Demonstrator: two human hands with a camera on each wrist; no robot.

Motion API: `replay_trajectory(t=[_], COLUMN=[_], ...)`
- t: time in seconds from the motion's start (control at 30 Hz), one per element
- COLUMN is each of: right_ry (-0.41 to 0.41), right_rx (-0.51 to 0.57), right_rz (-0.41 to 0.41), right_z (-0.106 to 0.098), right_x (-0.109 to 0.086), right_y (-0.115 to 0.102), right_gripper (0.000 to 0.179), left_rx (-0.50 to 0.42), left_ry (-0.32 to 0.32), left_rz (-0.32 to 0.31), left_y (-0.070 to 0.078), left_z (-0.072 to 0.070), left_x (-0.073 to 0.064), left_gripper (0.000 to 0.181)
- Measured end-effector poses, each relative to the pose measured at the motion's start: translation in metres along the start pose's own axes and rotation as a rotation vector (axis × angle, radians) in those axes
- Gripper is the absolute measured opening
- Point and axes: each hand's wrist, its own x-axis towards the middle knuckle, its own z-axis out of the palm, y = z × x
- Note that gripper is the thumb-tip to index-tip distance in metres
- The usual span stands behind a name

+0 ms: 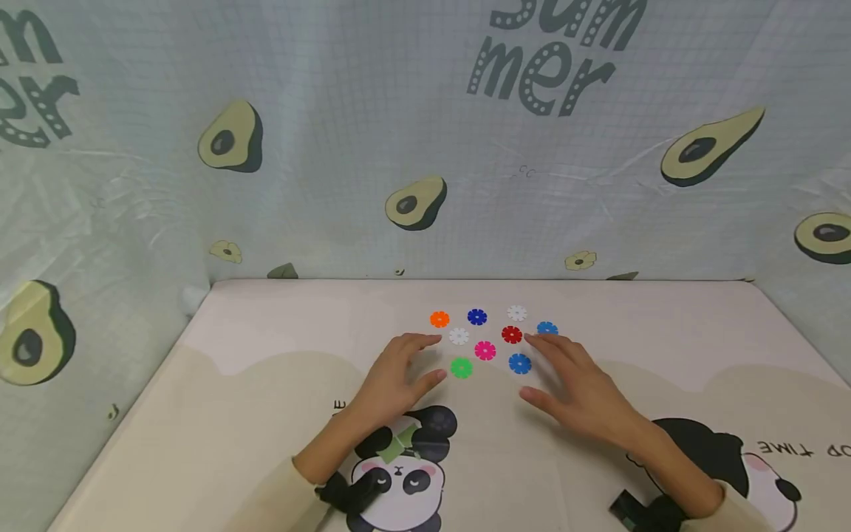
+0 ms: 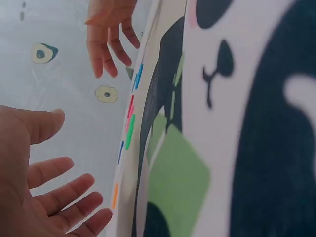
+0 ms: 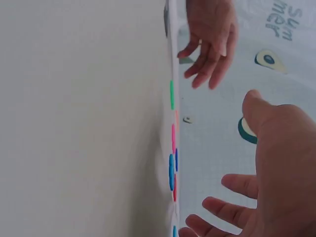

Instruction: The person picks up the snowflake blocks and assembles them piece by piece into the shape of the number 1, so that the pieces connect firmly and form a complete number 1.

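Observation:
Several flat, notched plastic discs lie spread on the table between the two hands in the head view. Among them are an orange disc (image 1: 439, 319), a dark blue disc (image 1: 476, 317), a red disc (image 1: 512, 335), a pink disc (image 1: 485, 350), a green disc (image 1: 462, 368) and a blue disc (image 1: 520, 363). My left hand (image 1: 397, 375) hovers left of the group, fingers parted and nothing in its grasp. On the other side my right hand (image 1: 577, 386) is likewise spread and holds nothing; its fingertips partly cover another blue disc (image 1: 547, 328).
Two white discs, one at the back (image 1: 517, 313) and one nearer (image 1: 459, 336), lie in the same group. Panda prints (image 1: 397, 484) mark the pale table cover (image 1: 266, 414). A curtain with avocado prints (image 1: 332, 133) rises behind the table's back edge.

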Motion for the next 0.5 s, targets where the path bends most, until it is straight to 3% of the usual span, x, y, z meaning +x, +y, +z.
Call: replay_trajectory(t=[0.13,0.3,0.5], right_ry=[0.034,0.074,0.112], right_rx=[0.040,0.138,0.163], right_rz=[0.023,0.030,0.051], right_z=[0.005,0.012,0.019], right_x=[0.004,0.010,0.016], right_y=[-0.001,0.004,0.011], right_gripper=[0.063,0.051,0.044], left_rx=[-0.117,-0.178,-0.194], left_ry=[0.006,0.005,0.006], left_rz=[-0.040,-0.056,-0.050], left_y=[-0.003,-0.007,-0.013], left_z=[0.004,0.011,0.021], left_x=[0.003,0.007,0.011], left_gripper=[0.044,0.040,0.036])
